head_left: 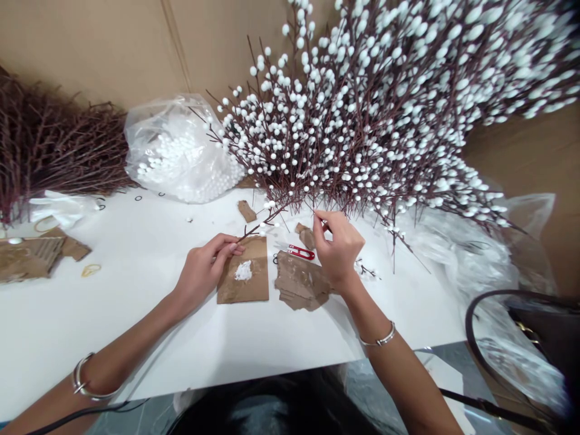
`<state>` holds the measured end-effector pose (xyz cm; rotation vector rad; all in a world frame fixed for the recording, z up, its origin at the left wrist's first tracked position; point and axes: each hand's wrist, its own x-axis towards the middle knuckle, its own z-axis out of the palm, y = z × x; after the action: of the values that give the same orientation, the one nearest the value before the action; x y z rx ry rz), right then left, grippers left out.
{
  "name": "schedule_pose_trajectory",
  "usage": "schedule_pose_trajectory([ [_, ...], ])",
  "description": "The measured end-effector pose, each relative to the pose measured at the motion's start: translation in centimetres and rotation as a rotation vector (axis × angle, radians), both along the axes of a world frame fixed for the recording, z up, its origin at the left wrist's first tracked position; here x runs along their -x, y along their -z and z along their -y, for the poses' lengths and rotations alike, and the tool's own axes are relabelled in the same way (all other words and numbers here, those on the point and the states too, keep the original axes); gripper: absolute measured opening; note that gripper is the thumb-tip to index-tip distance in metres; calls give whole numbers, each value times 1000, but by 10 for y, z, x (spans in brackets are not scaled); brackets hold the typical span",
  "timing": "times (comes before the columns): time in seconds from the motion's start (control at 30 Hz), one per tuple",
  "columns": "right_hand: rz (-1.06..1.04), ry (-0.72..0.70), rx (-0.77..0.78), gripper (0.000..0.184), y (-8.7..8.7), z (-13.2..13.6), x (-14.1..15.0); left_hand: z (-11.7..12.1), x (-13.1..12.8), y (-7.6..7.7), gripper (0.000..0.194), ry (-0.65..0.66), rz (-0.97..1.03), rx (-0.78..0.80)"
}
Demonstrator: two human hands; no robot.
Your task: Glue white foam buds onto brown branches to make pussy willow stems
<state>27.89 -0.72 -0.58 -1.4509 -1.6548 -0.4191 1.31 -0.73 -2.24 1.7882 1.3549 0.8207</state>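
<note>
My left hand (206,267) pinches the lower end of a thin brown twig (263,224) with a few white beads, over a brown cardboard piece (244,284) that carries a dab of white glue (243,270). My right hand (338,248) is closed in a pinch near the twig's upper end, at the foot of a big heap of beaded branches (376,121); what its fingertips hold is too small to make out. Red snips (299,252) lie between my hands on the white table (136,290).
A clear bag of white foam beads (181,151) sits at the back. Bare brown twigs (49,142) are piled at the far left. Torn cardboard (301,284), more cardboard (31,254), rubber bands (90,269), plastic bags (493,260) and a dark handbag (544,338) lie around.
</note>
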Motion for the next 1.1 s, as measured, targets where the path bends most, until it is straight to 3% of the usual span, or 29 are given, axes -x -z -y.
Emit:
schedule_pose_trajectory([
  [0.57, 1, -22, 52, 18, 1, 2, 0, 0, -1, -3, 27, -7, 16, 20],
  [1.1, -68, -17, -22, 16, -4, 3, 2, 0, -1, -3, 28, -18, 26, 36],
])
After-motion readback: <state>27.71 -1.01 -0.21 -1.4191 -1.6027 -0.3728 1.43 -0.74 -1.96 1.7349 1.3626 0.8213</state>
